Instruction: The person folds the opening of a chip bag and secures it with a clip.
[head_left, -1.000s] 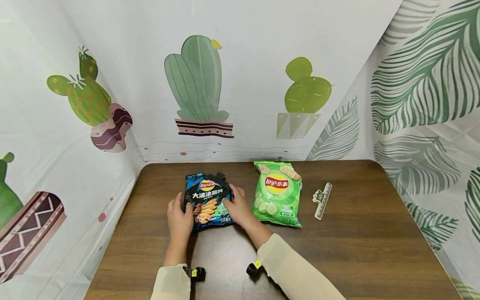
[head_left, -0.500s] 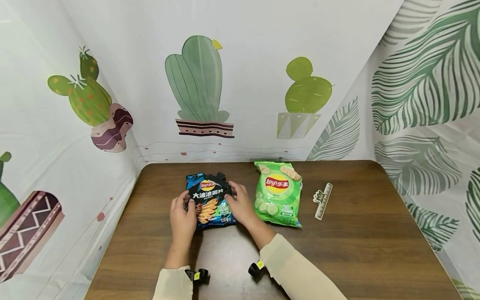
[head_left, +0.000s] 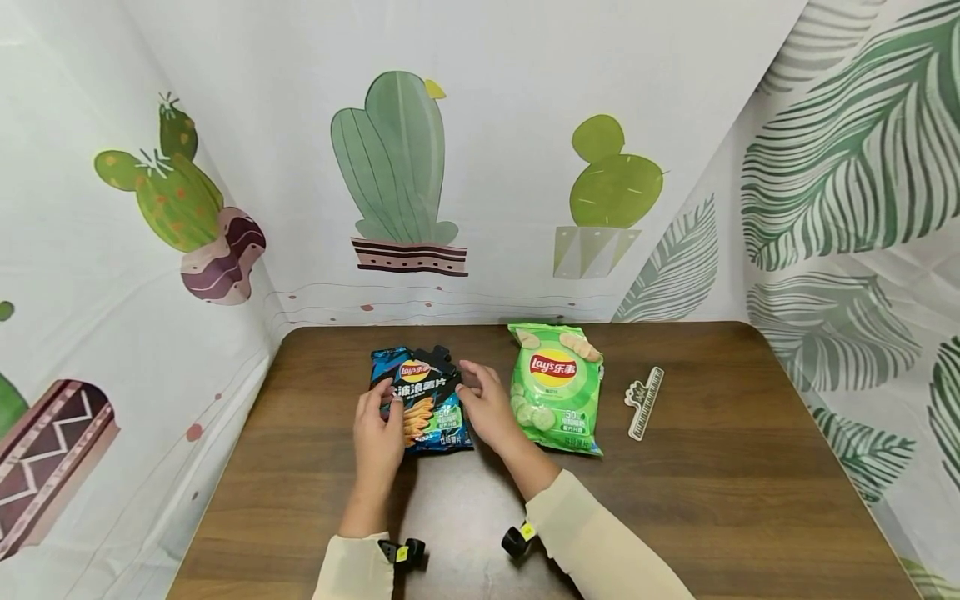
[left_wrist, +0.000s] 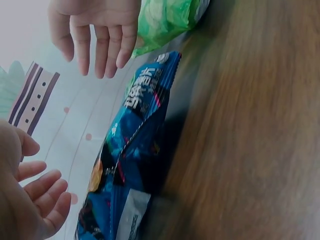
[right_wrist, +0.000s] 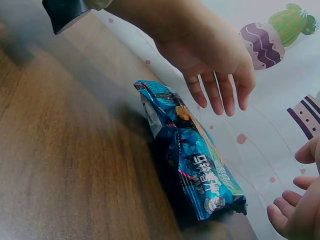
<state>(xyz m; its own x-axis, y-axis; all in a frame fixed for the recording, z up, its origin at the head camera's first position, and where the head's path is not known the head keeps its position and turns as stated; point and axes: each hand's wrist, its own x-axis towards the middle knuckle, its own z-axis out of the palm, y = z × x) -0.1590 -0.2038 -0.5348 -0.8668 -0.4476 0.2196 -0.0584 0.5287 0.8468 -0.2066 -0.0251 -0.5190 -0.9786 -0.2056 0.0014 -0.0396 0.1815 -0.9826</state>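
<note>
A blue and black bag of potato chips [head_left: 427, 417] lies flat on the table, printed side up. Across its upper right corner sits a black clip [head_left: 437, 359]. My left hand [head_left: 379, 437] hovers over the bag's left side, its fingers relaxed. On the other side, my right hand [head_left: 491, 410] is raised beside the right edge, fingers loosely bent. Both wrist views show a gap between the hands and the blue chip bag [left_wrist: 135, 130]. Nothing is held in either hand.
Close to the right hand lies a green bag of chips [head_left: 555, 392]. Farther right is a pale clip [head_left: 647, 403] with a ruled edge and an ornate handle. Patterned cloth [head_left: 510, 167] hangs behind the wooden table [head_left: 720, 500].
Both hands have come off the blue bag they were touching at its sides. The left hand has shifted slightly right over it. The bag, with the black clip on it, stays nearly in place.
</note>
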